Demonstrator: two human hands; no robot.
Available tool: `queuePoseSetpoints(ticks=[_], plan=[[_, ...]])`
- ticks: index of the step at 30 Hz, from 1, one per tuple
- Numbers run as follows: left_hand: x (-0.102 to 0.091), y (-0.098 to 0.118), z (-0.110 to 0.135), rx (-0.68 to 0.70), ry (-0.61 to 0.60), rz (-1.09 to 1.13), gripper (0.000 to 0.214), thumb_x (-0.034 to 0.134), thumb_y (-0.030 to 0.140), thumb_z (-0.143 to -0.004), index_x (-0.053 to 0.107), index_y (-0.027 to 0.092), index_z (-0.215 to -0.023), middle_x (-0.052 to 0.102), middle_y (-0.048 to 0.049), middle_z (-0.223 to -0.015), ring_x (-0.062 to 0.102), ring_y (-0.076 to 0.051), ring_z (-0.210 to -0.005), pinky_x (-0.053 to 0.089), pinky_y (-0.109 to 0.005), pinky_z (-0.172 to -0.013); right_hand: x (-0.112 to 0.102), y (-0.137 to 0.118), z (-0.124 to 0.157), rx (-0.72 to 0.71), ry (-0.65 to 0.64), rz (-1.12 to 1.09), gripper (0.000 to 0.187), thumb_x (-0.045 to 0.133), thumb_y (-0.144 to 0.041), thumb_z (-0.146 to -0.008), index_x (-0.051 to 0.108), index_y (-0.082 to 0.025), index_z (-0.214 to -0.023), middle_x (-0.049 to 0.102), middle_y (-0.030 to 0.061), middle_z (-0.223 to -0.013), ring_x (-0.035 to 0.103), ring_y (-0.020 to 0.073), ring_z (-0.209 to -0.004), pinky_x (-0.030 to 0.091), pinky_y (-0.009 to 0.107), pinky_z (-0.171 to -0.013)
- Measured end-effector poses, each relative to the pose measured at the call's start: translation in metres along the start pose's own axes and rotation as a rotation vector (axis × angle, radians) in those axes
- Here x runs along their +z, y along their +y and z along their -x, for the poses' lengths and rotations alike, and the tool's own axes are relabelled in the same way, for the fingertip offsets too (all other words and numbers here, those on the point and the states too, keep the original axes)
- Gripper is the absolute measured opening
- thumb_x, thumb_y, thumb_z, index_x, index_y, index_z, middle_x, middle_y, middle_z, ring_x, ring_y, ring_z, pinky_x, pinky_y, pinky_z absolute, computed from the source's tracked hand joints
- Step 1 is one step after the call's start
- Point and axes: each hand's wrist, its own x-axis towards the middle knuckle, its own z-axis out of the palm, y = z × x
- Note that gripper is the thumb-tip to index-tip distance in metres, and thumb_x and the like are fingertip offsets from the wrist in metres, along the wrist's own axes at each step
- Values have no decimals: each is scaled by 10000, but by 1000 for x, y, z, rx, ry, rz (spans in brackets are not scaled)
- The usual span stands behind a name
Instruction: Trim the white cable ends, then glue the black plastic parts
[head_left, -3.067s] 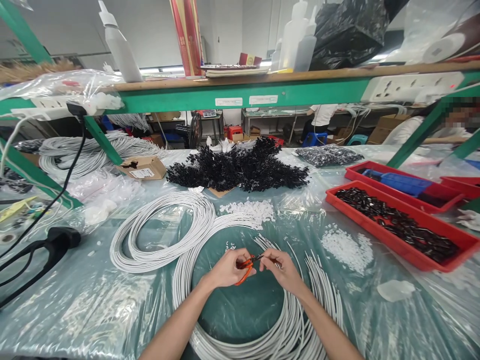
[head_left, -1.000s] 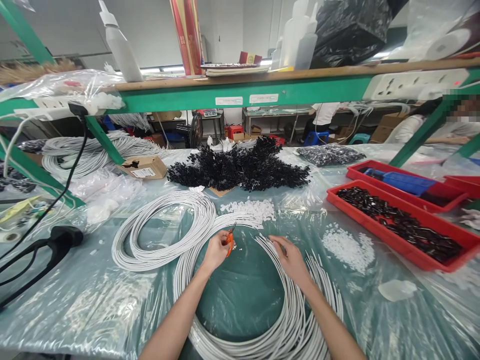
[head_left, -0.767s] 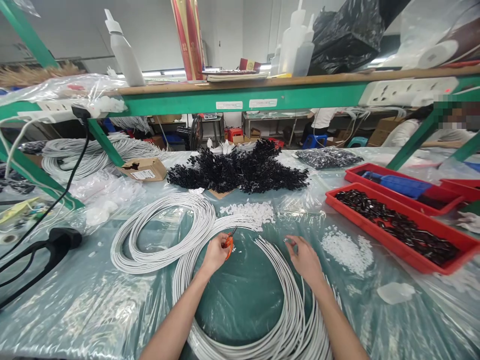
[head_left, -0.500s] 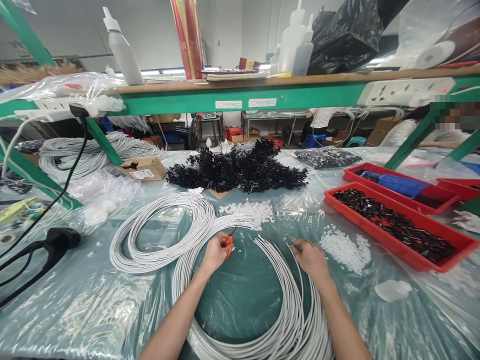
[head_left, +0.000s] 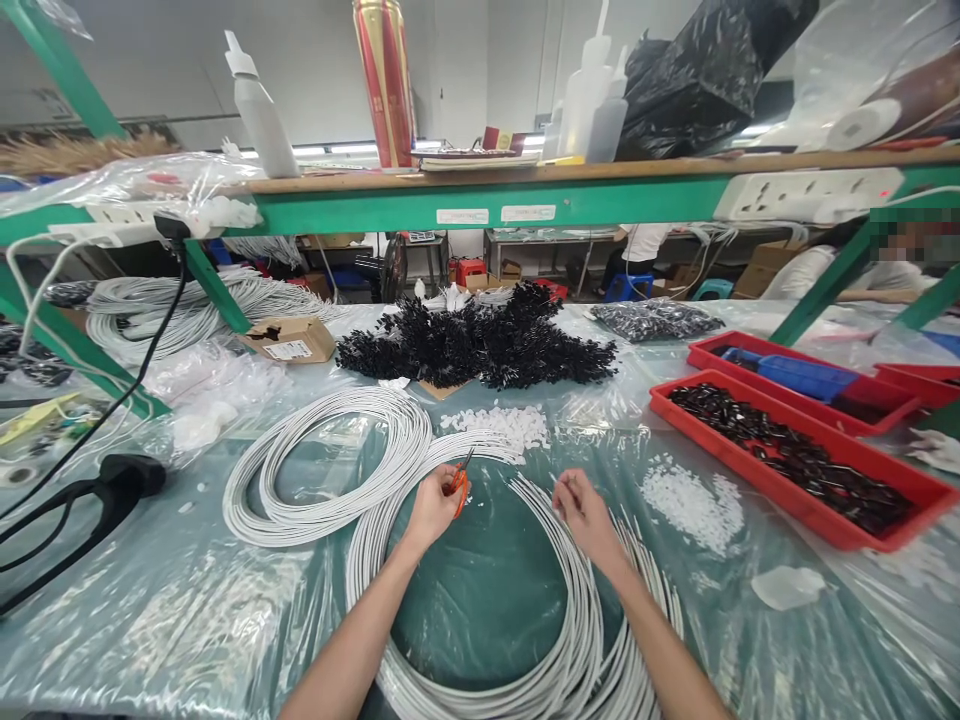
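My left hand [head_left: 433,508] is closed round small orange-handled snips [head_left: 458,483], blades pointing up and away. My right hand [head_left: 585,513] rests on the right side of a large coil of white cable [head_left: 577,640], fingers curled and pinching at the loose cable ends there; what it grips is too small to make out. A second white cable coil [head_left: 330,460] lies to the left. Small white bits lie in a pile [head_left: 504,422] just beyond the coil and in another pile [head_left: 694,497] to the right.
A heap of black pieces [head_left: 480,345] sits mid-table. Red trays [head_left: 787,455] of dark parts stand at right, a cardboard box [head_left: 289,338] at left, a black cable and plug [head_left: 112,480] near the left edge. A green shelf [head_left: 480,195] hangs overhead. Another person [head_left: 840,265] sits behind it.
My right hand swung out to the right toward the white bits, then came back onto the cable ends. My left hand has stayed put with the snips held upright.
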Motion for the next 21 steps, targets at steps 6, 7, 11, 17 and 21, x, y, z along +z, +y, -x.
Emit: queuePoseSetpoints(ticks=[6,7,11,17,21], plan=[[11,31,20,77,-191,21,340,654,481,-865,535,163,-870,534,17,-691,448,-119,-637,355,-229,-591,26,-28,12,-103,-110,-214,500,357,-673,-1036,539,-210,-978,426,-23,-727,407,151,-620,381,267,-591],[13,35,24,90,-237,19,331,664,468,-867,537,163,-867,535,18,-689,445,-117,-636,351,-228,-589,26,-30,13,-112,-119,-231,509,375,-673,-1037,557,-206,-949,441,-15,-741,411,151,-637,380,269,-606],[17,44,33,120,-353,-2,287,693,404,-869,540,163,-839,537,22,-674,431,-108,-614,325,-227,-576,24,-35,13,-120,-134,-294,530,411,-682,-1033,565,-198,-882,440,-7,-754,399,150,-659,354,269,-617],[15,40,31,106,-403,-24,277,692,391,-891,551,160,-830,567,16,-678,448,-106,-601,311,-234,-574,22,-38,16,-108,-198,-360,571,431,-719,-1015,605,-187,-903,366,-26,-696,334,137,-594,278,268,-564],[16,40,31,86,-431,-23,290,686,410,-887,553,159,-827,542,27,-652,421,-101,-576,289,-237,-555,23,-40,17,-100,-228,-395,594,440,-749,-997,596,-188,-883,353,-28,-679,326,134,-580,254,270,-551]])
